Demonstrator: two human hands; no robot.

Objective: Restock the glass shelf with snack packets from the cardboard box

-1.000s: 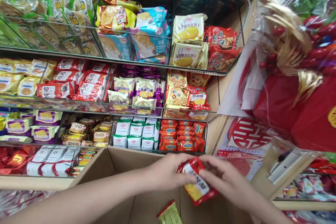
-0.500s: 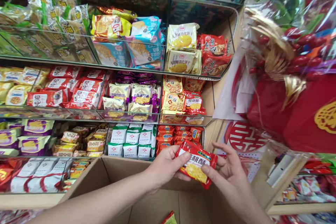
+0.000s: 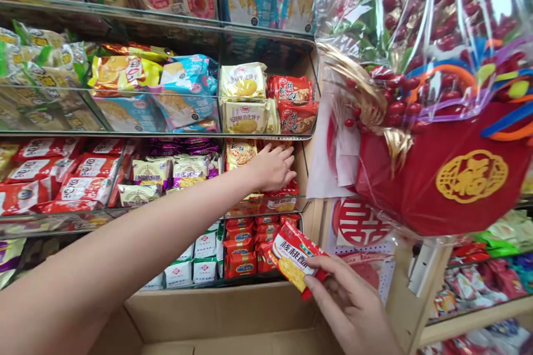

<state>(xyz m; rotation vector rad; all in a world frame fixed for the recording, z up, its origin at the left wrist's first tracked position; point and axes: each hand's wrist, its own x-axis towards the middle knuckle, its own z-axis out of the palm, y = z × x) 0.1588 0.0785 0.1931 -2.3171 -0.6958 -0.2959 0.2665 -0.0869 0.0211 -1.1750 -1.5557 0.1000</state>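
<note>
My right hand (image 3: 347,294) pinches a red and white walnut cookie packet (image 3: 295,258) at its right end, in front of the lower shelf. My left hand (image 3: 275,168) reaches into the right-end compartment of the middle shelf, fingers stretched out and somewhat spread over the packets there. It covers most of the red cookie packets (image 3: 283,198) in that compartment. Beside it lie yellow and orange cookie packets (image 3: 240,153). Whether my left fingertips touch a packet cannot be made out.
Below my arms stands a cardboard box (image 3: 225,310). Glass-fronted shelves hold several kinds of wrapped snacks, among them red packets (image 3: 240,249) and white-green packets (image 3: 204,260). A red gift bag (image 3: 416,188) with berries in clear wrap hangs close on the right.
My left hand has let go of the cookie packet and moved up to the middle shelf. My right hand alone holds the packet now. The view has shifted to the right.
</note>
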